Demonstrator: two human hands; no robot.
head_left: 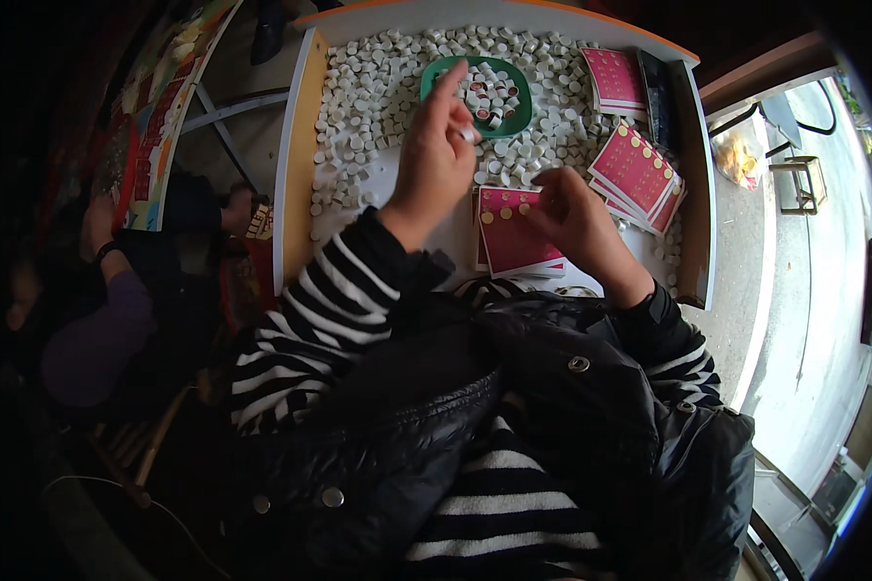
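My left hand (434,169) is raised over the drawer-like box, index finger stretched out. A small white cap (468,135) is held at its thumb and bent fingers. Beyond it a green dish (525,118) holds several white caps, some showing a reddish inside. My right hand (581,225), fingers bent and pressed together, hovers over the right side of a stack of crimson cards (513,237) with gold round spots. Whatever those fingertips pinch, if anything, is too small to make out.
Loose white caps (363,107) cover much of the box, whose wooden side (298,165) stands at left. More crimson cards lie in a fanned pile (639,174) and a far stack (613,79), beside a dark flat object (657,97). Another person's arm (107,281) is at left.
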